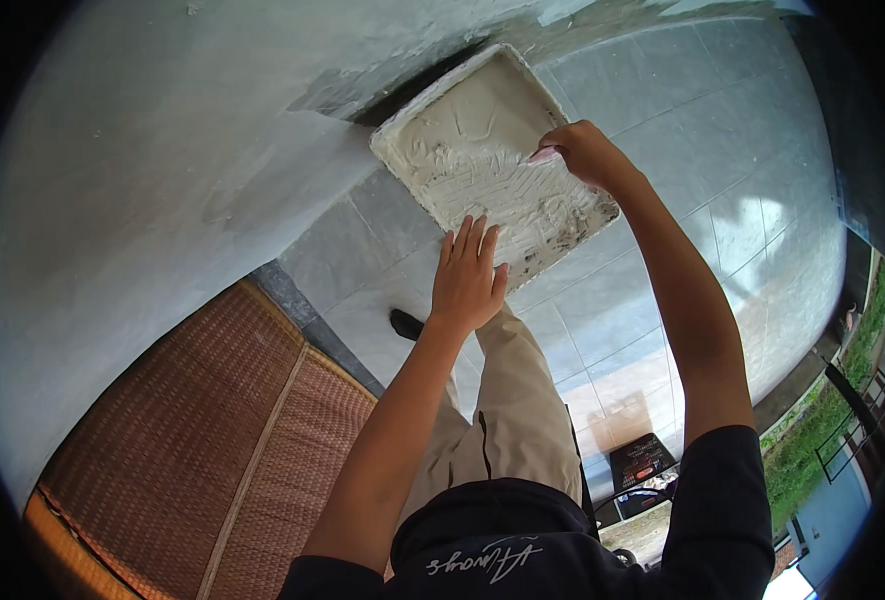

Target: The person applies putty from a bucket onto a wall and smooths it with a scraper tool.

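Note:
A large rectangular tray (433, 92) with whitish, caked rims lies before me, holding a beige-grey paste (498, 150). The paste is spread smooth at the far end and ridged nearer to me, with darker patches along the near right edge. My right hand (591, 158) is closed over the tray's right side, gripping a pinkish-white piece whose kind is mostly hidden by the fingers. Over the tray's near left edge, my left hand (470, 272) is stretched out flat with nothing in it; I cannot tell whether its fingertips touch the paste.
A grey, patchily plastered wall (183, 170) rises on the left, close to the tray's far left corner. Grey tiles (703, 130) cover the floor. Brown woven matting (233, 410) lies at lower left. A black printed box (643, 462) stands at lower right, with grass (798, 470) beyond.

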A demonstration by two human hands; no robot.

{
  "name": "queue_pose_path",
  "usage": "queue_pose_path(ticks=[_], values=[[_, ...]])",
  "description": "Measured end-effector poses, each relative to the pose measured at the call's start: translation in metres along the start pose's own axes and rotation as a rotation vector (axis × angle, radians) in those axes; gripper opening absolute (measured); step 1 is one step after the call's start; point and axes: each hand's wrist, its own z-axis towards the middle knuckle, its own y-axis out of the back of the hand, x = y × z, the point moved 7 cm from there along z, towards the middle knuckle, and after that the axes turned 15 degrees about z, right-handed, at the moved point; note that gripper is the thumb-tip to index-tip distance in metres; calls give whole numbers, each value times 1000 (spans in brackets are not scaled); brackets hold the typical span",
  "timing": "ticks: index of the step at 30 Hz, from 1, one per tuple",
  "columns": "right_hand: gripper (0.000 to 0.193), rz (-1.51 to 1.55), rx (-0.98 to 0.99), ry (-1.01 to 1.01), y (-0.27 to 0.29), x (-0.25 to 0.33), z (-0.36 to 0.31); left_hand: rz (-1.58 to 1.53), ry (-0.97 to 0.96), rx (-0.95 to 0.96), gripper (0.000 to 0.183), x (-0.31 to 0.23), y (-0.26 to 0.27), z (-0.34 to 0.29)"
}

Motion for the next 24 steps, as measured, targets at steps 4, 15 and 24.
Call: queue_pose_path(ticks=[4,15,24], values=[[30,-9,-20,28,3,-12,2,7,-3,-20,56,0,-6,1],[28,-82,-38,26,-4,-27,10,18,83,-96,52,15,-15,-8],[33,-86,12,-59,-1,-34,28,-53,61,-222,48,13,-15,-14]])
